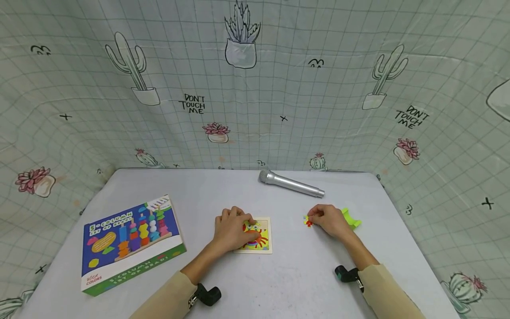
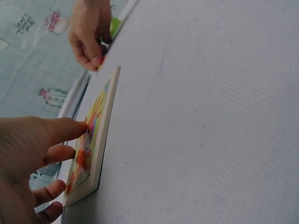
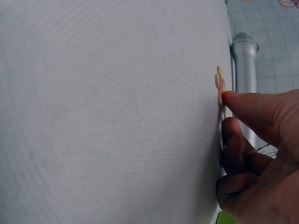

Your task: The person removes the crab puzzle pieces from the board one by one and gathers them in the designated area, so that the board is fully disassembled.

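A square wooden jigsaw puzzle (image 1: 268, 244) with a red crab picture lies on the table, partly covered by my left hand (image 1: 233, 230). In the left wrist view, the thumb and fingers of that hand reach fairly straight onto the puzzle's face and edge. Off to the right, my right hand (image 1: 328, 220) pinches a small red and yellow puzzle piece (image 1: 307, 220) at the table surface. The right wrist view shows the thumb on the puzzle piece (image 3: 219, 86), seen edge-on; I cannot tell whether it is lifted. Fingers hide part of both.
A bright green curved object (image 1: 351, 219) lies just behind the right hand. A silver microphone (image 1: 292, 183) lies along the table's back. At the left stands a colourful bead-set box (image 1: 133, 243). A patterned cloth (image 1: 255, 102) hangs behind the white table (image 1: 279, 288).
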Available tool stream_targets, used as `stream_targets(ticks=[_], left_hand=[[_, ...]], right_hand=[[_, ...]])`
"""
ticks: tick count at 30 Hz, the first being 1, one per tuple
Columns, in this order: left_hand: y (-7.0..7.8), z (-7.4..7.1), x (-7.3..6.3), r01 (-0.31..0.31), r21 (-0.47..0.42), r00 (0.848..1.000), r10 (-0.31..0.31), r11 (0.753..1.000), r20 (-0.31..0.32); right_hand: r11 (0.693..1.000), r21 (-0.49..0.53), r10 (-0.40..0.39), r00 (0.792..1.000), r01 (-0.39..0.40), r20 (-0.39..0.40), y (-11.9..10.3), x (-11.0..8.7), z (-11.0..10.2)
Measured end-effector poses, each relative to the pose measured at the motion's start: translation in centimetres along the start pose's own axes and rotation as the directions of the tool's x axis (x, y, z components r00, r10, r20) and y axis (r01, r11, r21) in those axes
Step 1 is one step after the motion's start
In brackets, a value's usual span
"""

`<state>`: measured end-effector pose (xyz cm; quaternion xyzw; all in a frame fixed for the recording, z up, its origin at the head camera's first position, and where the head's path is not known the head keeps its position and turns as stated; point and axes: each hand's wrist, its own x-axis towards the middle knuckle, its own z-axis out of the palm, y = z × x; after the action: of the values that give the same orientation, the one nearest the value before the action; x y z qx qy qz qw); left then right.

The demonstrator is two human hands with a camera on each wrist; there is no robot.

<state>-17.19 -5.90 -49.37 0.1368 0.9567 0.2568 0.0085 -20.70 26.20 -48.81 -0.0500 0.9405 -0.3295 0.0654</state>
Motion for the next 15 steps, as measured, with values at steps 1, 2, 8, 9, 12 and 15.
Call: stream_targets(ticks=[1, 2, 8, 9, 12, 15], left_hand=[[-0.1, 0.0, 0.0, -0.007, -0.003, 1.000, 0.007, 1.000, 0.003], [-0.2, -0.1, 0.0, -0.015, -0.006, 1.000, 0.015, 1.000, 0.006], [-0.6, -0.6, -0.2, -0.059, -0.041, 0.998, 0.060, 0.997, 0.022], [-0.7, -0.7, -0.3, -0.064, -0.045, 0.998, 0.065, 0.997, 0.020], [-0.9, -0.6, -0.3, -0.072, -0.047, 0.997, 0.072, 0.996, 0.002], [-1.1, -0.5, -0.3, -0.068, -0.048, 0.998, 0.067, 0.997, -0.019]], right_hand=[[1.000, -0.001, -0.003, 1.000, 0.003, 0.002, 0.0, 0.0, 0.0], [1.000, -0.002, -0.006, 1.000, 0.006, 0.003, 0.0, 0.0, 0.0], [1.000, -0.009, -0.014, 1.000, 0.015, 0.011, 0.1, 0.0, -0.1], [1.000, -0.008, -0.013, 1.000, 0.014, 0.014, 0.1, 0.0, -0.1], [1.000, -0.009, -0.005, 1.000, 0.006, 0.026, 0.1, 0.0, -0.1], [1.000, -0.027, -0.005, 1.000, 0.005, 0.024, -0.2, 0.0, 0.1]])
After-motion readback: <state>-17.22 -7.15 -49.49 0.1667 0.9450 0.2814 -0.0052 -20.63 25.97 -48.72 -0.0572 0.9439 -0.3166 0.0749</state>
